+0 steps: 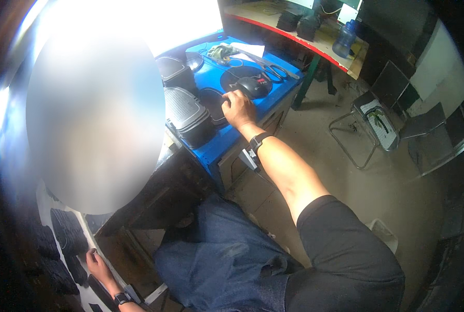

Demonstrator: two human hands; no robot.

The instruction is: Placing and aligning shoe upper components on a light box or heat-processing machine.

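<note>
On the blue tabletop, my right hand (240,110) is closed, its thumb and fingers pinching the near right edge of a dark rounded flat piece (211,103). Left of that piece stands a stack of black rounded pads (189,112) with textured grey tops; a second stack (176,72) sits behind it. A black computer mouse (253,87) lies on a round dark mat just beyond my fingers. Low at the left, my left hand (100,268) has curled fingers beside black stacked pieces (68,231) on a pale surface; what it holds, if anything, is hidden.
Scissors (276,72), a mottled glove (221,52) and white paper lie at the back of the blue table (216,148). A red-edged table (323,52) behind bears dark stacks and a blue bottle (345,39). Chairs (380,122) stand at right. A blurred oval hides the left.
</note>
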